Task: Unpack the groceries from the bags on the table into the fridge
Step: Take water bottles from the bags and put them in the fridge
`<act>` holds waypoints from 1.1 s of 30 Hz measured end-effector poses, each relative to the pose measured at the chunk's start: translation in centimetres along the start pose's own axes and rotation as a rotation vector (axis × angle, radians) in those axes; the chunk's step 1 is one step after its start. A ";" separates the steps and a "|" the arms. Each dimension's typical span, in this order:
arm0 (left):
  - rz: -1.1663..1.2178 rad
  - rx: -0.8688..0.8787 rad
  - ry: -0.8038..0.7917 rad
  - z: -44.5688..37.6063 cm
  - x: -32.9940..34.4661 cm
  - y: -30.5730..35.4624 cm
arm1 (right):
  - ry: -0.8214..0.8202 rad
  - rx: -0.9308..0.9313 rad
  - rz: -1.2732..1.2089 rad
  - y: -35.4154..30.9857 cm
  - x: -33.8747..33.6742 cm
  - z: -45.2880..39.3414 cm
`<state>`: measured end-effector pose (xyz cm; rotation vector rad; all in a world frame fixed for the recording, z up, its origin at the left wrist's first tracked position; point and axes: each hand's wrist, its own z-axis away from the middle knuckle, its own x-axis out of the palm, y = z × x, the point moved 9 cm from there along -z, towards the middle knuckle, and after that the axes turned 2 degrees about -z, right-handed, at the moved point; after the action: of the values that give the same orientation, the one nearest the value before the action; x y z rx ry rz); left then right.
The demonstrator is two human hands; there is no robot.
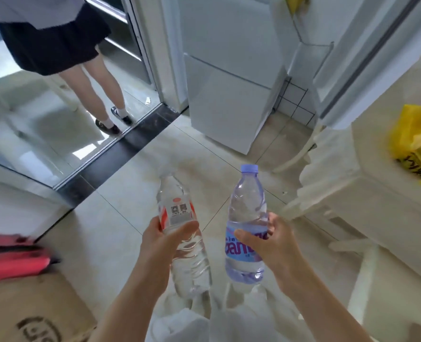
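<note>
Both hands gripping bottles: left hand point(164, 239) holds clear red-labelled plastic water bottle point(182, 233), right hand point(270, 243) the blue-capped, blue-tinted one point(246, 223), white fridge point(231, 77) upper centre.

Two bottles point(245, 225) are held side by side above the floor point(120, 198); the fridge point(229, 95) stands ahead, the tabletop point(377, 193) right.

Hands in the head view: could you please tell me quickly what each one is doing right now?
Left hand: grips the red-labelled water bottle.
Right hand: grips the blue-capped water bottle.
</note>
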<state>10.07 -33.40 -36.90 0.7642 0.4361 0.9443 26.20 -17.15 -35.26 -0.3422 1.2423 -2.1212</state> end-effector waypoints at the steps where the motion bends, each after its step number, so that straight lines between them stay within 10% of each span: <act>1: 0.001 0.001 0.009 -0.9 -1.1 0.7 | 0.004 0.000 0.009 -0.5 1.4 -0.7; 33: -0.142 0.207 0.093 -26.5 2.0 30.9 | 0.014 -0.182 0.139 -26.2 10.8 -31.9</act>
<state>-23.04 -10.30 -31.37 0.8668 0.6683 0.8115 -9.03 6.54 -30.50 -0.3103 1.4300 -1.9017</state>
